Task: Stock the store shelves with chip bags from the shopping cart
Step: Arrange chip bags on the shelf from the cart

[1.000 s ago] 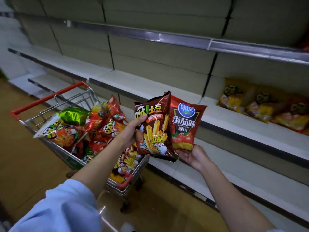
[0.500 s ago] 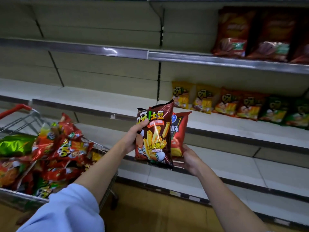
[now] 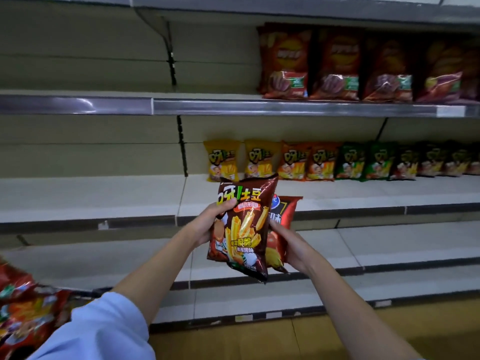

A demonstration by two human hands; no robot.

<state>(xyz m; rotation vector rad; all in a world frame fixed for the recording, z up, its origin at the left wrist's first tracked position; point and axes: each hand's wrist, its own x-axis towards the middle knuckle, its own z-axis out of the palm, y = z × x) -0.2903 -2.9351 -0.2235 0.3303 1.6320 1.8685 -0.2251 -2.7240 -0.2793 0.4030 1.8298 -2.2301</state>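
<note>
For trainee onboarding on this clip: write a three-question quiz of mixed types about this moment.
1. True or false: the left hand holds the brown fries bag.
2. What does the right hand hold? A) red tomato bag B) green bag C) nothing
3. Fill in: the shelf row behind the hands starts at its left end with ___ bags.

Key: 1 true; 2 A; 3 yellow

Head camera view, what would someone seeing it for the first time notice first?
The dark brown fries bag at centre, gripped by the left hand, with a red bag behind it in the right hand. Behind them, small yellow, orange and green bags line the middle shelf, and big dark red bags stand on the shelf above, at right.
</note>
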